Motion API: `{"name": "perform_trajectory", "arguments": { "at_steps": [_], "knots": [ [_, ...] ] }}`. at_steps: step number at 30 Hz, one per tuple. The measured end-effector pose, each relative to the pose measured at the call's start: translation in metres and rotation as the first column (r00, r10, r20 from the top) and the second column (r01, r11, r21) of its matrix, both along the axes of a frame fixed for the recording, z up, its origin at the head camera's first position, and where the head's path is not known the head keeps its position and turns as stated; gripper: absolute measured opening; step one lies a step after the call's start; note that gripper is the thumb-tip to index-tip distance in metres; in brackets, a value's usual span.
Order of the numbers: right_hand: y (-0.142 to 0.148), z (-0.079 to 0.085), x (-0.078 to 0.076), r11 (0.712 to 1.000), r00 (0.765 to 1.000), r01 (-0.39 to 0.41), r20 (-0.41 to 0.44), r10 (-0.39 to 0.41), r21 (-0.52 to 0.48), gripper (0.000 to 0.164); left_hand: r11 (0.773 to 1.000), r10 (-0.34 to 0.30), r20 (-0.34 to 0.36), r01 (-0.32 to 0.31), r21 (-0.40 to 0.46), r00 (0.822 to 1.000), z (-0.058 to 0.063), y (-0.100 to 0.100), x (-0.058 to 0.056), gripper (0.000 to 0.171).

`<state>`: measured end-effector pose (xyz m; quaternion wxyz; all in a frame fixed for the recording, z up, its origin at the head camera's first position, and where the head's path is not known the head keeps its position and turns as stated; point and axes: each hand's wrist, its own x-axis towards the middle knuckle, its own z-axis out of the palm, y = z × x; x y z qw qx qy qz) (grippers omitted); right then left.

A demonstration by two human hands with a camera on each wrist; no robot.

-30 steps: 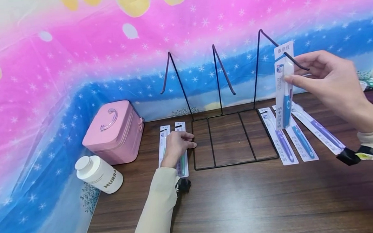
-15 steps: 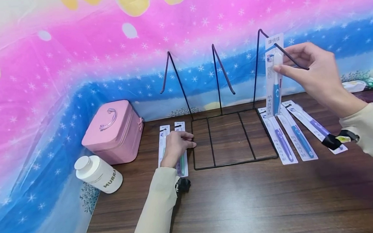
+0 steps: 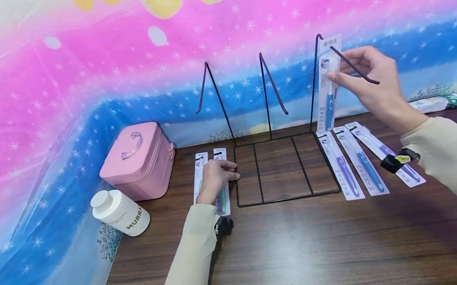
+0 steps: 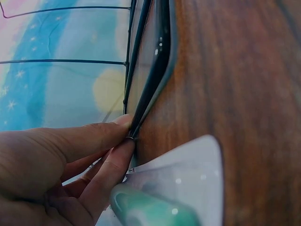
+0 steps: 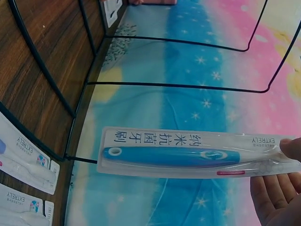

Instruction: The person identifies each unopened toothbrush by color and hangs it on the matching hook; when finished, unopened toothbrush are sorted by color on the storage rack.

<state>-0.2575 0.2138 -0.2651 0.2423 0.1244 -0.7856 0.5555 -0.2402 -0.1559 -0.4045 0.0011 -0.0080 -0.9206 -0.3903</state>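
Observation:
A black wire rack [image 3: 258, 171] with three upright hooks stands on the table. My left hand [image 3: 215, 180] pinches the left side wire of its base between thumb and finger, also plain in the left wrist view. At the rack's right hook [image 3: 354, 66], my right hand [image 3: 372, 79] holds a packaged blue toothbrush [image 3: 328, 98] upright by its upper part. The hook's wire passes through the top of the card, and its tip sticks out in front. Under my left hand lies a packaged green toothbrush [image 3: 224, 198], partly hidden, beside another packaged toothbrush [image 3: 200, 165].
Right of the rack lie a purple packaged toothbrush [image 3: 342, 166], a blue one [image 3: 363, 163] and another purple one [image 3: 384, 147], partly behind the wrist strap. A pink case [image 3: 138, 162] and a white bottle [image 3: 121, 212] stand at left. A patterned cloth [image 3: 171, 94] hangs behind.
My right hand has moved left and up, carrying the packaged blue toothbrush further along the right hook toward its bend. The left hand keeps its place on the rack.

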Motion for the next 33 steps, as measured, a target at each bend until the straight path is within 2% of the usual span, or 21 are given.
{"name": "perform_trajectory", "arguments": {
  "at_steps": [8,16,22,27,33],
  "knots": [
    [-0.001,-0.002,-0.009,0.999,0.999,0.042,0.009,-0.042,0.024,0.047,1.000,-0.005,-0.010,0.005,-0.004,1.000,0.001,0.000,-0.001,0.022],
    [0.001,-0.004,-0.012,0.999,1.000,0.028,0.011,-0.029,0.042,0.047,1.000,0.014,0.013,-0.014,0.000,1.000,0.000,0.000,0.000,0.022],
    [0.005,-0.007,-0.011,0.998,1.000,0.019,0.024,-0.020,0.066,0.046,1.000,0.007,0.002,-0.007,0.000,1.000,0.000,0.000,0.001,0.022],
    [0.016,-0.016,-0.010,0.993,0.999,0.030,0.036,-0.035,0.111,0.046,1.000,0.007,-0.008,-0.008,-0.002,1.000,0.000,0.000,0.001,0.023],
    [0.039,-0.034,-0.011,0.981,0.994,0.056,0.084,-0.073,0.188,0.047,1.000,0.004,-0.007,-0.004,-0.009,1.000,0.000,0.000,0.000,0.023]
  ]
}}
